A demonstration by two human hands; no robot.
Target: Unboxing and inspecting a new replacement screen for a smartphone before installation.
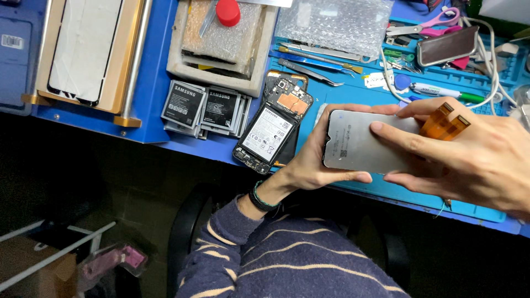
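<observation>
Blue repair mat (386, 190) | your left hand (317, 160) and right hand (469, 160) grip the grey rectangular phone screen panel (359, 144) by its edges, fingertips on its back | opened black phone (273, 129) just left.

A blue workbench (154, 118) is covered at right by a blue mat (386, 190). On it are laid an opened phone (271, 124), stacked batteries (205, 108), a foam tray (221, 72), bubble wrap (334, 22), tweezers (309, 72), scissors (425, 25) and a marker (447, 91).
</observation>
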